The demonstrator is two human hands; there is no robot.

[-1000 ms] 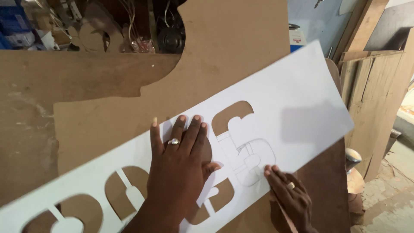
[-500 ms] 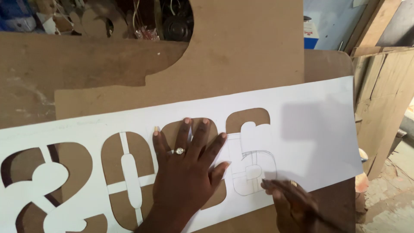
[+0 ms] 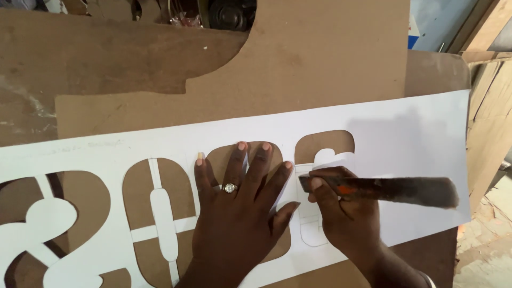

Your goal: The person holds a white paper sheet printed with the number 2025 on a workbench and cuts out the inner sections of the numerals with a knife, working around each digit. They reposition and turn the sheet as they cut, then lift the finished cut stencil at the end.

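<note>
Right grip closes round a dark, flat tool over the white paper stencil — left grip lies flat, fingers spread, holding nothing, on the stencil over brown board.

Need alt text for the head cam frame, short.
A person's left hand, wearing a ring, presses flat on a white paper stencil with large cut-out shapes, laid over a brown board. The right hand grips a dark, worn tool beside it.
</note>
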